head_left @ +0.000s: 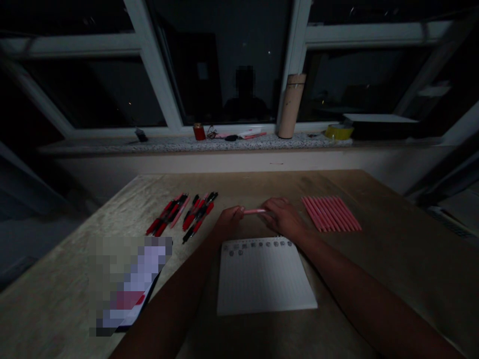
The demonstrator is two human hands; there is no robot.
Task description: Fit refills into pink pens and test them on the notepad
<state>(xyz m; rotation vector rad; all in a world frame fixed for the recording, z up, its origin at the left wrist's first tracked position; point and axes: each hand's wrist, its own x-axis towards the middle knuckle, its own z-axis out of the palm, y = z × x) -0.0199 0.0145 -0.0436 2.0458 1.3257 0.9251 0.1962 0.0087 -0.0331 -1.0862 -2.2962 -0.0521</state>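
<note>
A slim pink pen (253, 212) lies level between my two hands, above the far edge of a spiral notepad. My left hand (230, 218) is closed, pinching the pen's left end. At the other end, my right hand (283, 215) has its fingers closed round the pen; that tip is partly hidden. Below the hands the lined notepad (265, 281) lies flat, with small round marks along its top lines. To the right of my right hand, several pink pens or pencils (331, 213) lie side by side in a neat row.
Red, black and pink pens form two loose groups, one (168, 215) farther left and one (200, 214) nearer my left hand. A blurred-out phone or tablet (144, 279) lies at the left. On the windowsill stand a tall beige bottle (292, 107), yellow tape (339, 131) and a red can (199, 132).
</note>
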